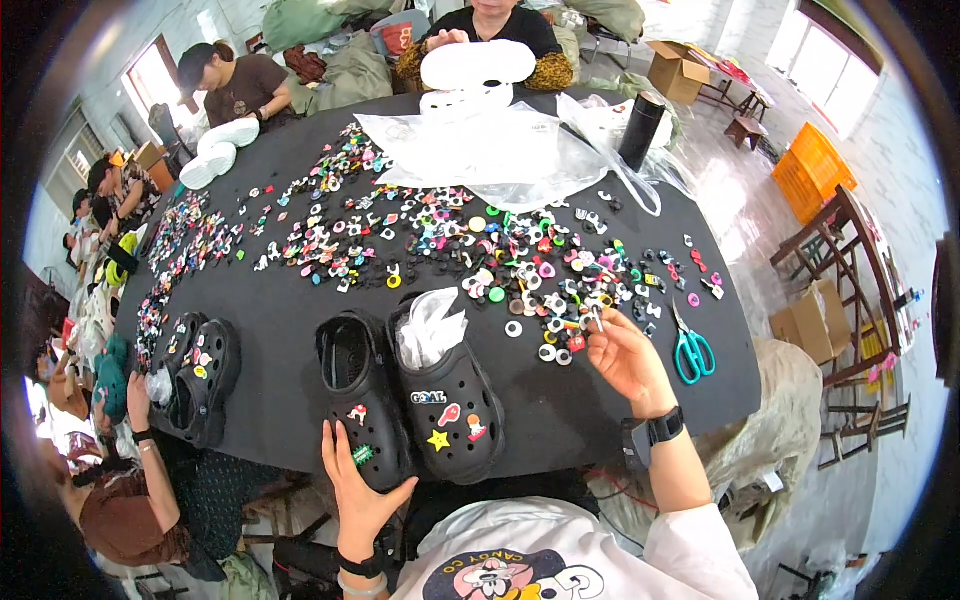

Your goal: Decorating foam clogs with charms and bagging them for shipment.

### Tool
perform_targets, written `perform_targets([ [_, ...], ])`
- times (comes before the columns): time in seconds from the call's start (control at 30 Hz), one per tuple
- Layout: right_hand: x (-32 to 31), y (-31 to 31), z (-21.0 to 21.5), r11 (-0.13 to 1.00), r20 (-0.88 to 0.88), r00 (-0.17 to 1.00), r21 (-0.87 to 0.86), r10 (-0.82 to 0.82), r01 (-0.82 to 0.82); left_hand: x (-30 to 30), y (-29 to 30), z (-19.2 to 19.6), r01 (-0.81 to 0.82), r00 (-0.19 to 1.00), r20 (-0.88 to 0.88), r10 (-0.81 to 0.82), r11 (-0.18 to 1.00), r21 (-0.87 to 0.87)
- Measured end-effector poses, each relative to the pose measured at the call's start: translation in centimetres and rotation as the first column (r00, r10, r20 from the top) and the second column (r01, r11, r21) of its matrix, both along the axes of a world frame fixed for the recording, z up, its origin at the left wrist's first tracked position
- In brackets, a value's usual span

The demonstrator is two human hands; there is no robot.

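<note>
Two black clogs stand side by side at the table's near edge, toes toward me. My left hand (362,505) grips the toe of the left clog (392,452), its fingers on one side and the thumb on the other. That clog bears a red-and-white charm and a green one. The right clog (470,385) has white wrapping (432,330) stuffed in its opening, and several charms including a yellow star (437,440). Over the near edge of a spread of loose shoe charms (540,275), my right hand (628,360) has its fingertips pinched together; what they hold is too small to make out.
Teal-handled scissors (692,355) lie right of my right hand. Clear plastic bags (480,155) and a black cylinder (642,130) are farther back. Another decorated clog pair (205,375) stands left, beside a co-worker's hand (138,400). Across the table a person handles white clogs (478,65).
</note>
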State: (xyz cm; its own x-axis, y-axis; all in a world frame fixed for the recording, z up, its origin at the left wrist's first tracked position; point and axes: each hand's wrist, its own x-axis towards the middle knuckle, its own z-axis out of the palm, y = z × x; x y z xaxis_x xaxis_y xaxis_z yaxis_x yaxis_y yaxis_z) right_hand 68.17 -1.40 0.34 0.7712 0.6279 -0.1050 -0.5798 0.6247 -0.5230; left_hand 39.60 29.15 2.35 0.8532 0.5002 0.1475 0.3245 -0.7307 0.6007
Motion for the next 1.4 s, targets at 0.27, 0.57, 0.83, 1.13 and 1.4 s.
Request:
perform_targets([
  [0.27, 2.9, -0.2, 3.4, 0.483, 0.695, 0.542, -0.718, 0.472, 0.500, -0.4, 0.5, -0.5, 0.000, 1.000, 0.031, 0.000, 1.000, 0.008],
  [0.57, 9.1, 0.3, 1.2, -0.293, 0.371, 0.579, -0.595, 0.726, 0.749, -0.2, 0.2, -0.5, -0.002, 1.000, 0.031, 0.002, 1.000, 0.002],
  [0.83, 6.1, 3.5, -0.8, 0.388, 0.788, 0.341, -0.567, 0.513, 0.727, -0.2, 0.2, -0.3, -0.007, 1.000, 0.023, 0.008, 1.000, -0.015],
  [1.13, 3.2, 2.8, 1.9, 0.532, 0.804, 0.377, -0.589, 0.460, 0.608, -0.3, 0.3, -0.6, 0.014, 0.999, 0.031, -0.014, 1.000, 0.014],
  [1.4, 7.7, -0.8, 4.8, 0.394, 0.835, 0.385, -0.532, 0.393, 0.750, -0.2, 0.2, -0.3, 0.011, 1.000, 0.005, -0.011, 1.000, 0.006],
])
